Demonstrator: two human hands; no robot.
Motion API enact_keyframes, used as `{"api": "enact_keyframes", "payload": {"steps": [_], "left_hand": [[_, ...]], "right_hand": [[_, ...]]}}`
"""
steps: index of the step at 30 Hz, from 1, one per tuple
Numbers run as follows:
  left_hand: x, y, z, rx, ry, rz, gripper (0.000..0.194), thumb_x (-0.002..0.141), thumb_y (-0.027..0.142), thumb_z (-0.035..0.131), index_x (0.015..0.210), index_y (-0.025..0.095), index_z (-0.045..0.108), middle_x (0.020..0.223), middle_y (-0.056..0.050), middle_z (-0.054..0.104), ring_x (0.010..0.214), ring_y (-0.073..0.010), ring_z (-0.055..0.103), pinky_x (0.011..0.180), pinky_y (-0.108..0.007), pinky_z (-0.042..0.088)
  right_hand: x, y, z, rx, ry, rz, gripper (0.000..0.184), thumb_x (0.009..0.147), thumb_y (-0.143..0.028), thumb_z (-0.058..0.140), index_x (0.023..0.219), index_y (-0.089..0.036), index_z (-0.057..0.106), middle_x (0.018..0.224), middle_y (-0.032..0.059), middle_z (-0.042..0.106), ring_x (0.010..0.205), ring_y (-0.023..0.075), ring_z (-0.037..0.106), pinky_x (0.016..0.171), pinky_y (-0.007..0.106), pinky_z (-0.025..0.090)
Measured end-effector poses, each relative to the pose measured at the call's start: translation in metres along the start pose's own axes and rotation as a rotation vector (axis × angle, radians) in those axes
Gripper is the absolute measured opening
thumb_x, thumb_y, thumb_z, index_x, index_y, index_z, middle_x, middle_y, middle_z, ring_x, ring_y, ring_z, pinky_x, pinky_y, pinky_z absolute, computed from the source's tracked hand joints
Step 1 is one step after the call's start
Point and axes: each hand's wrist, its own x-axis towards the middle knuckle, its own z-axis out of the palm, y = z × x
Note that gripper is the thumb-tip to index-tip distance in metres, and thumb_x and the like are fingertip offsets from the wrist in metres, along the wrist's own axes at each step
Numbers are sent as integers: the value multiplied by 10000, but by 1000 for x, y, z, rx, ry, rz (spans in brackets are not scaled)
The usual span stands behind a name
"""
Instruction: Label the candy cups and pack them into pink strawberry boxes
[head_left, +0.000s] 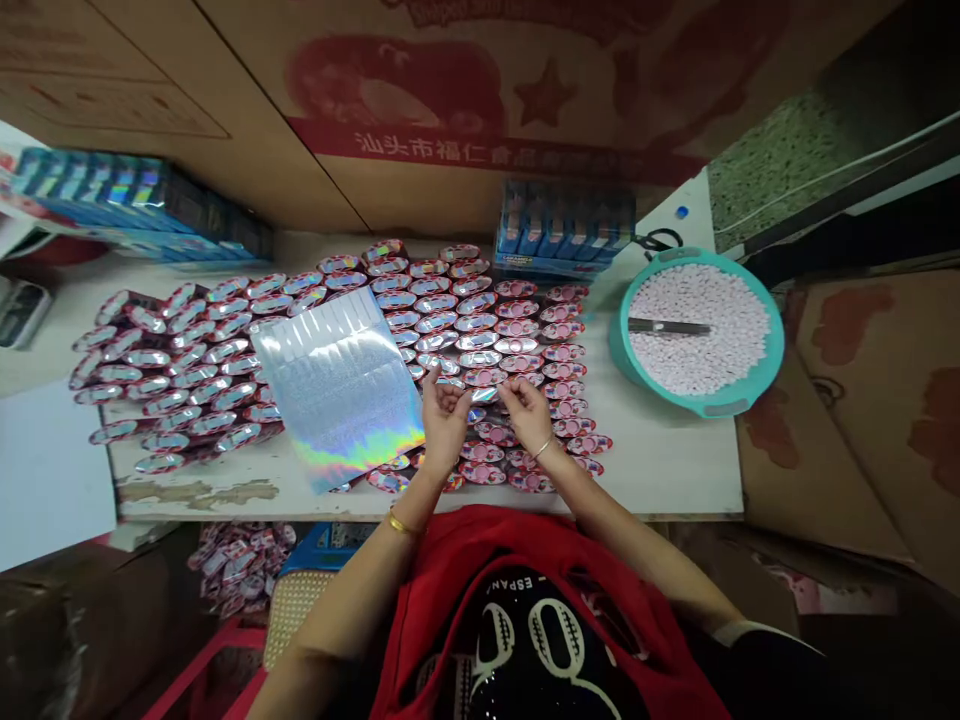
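Red apron [487, 528] closest | left hand [447, 420], right hand [531, 416]: each grip pinched small on one end of shiny strip [484, 395] | strip lies sideways between them, above pink-topped packs [482, 474] on desk [667, 470]

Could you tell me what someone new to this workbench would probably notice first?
Probably the silvery sheet with its rainbow sheen, lying aslant over the dense rows of small oval packs just left of the two hands. Next, the teal basin at the right, heaped with small white pieces with a dark flat tool lying on them.
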Motion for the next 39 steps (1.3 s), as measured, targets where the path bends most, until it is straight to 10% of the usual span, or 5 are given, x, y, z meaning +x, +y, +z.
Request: {"api": "enact_keyframes", "payload": {"steps": [7, 16, 29, 33, 39], "left_hand": [[28, -19, 13, 557, 9, 127, 694, 814, 179, 588, 1469, 210, 362, 849, -5, 649, 818, -177, 607, 903, -382, 398], [37, -34, 20, 804, -32, 164, 697, 827, 175, 548, 1491, 164, 339, 891, -41, 687, 958, -254, 596, 932, -429, 315], [24, -6, -4, 490, 22, 347, 214, 827, 312, 630, 998, 195, 579, 1026, -83, 568, 1032, -238, 536, 931, -376, 417], [-3, 2, -15, 279, -44, 168, 174, 825, 355, 654, 816, 209, 558, 871, -21, 555, 861, -173, 542, 831, -313, 437], [-27, -17, -24, 250, 14, -126, 166, 725, 307, 704, 692, 199, 582, 765, 8, 545, 748, -141, 508, 769, -290, 418]], "right_hand": [[36, 9, -4, -738, -5, -267, 213, 963, -339, 524, 846, -209, 646, 913, 60, 660, 945, 229, 524, 851, 358, 320], [47, 25, 1, -928, -88, -316, 258, 1001, -328, 426, 957, -197, 643, 1002, 97, 660, 986, 257, 496, 889, 391, 289], [27, 15, -6, -376, 89, -216, 459, 920, -540, 507, 1222, -201, 576, 1128, 119, 619, 1046, 258, 537, 937, 407, 419], [-1, 11, -3, 33, -102, 4, 416, 846, -632, 554, 903, -224, 613, 761, 11, 575, 698, 169, 512, 677, 302, 455], [-27, 19, -17, 15, -74, 32, 401, 831, -606, 575, 706, -227, 537, 654, -25, 502, 609, 141, 434, 615, 285, 402]]}}
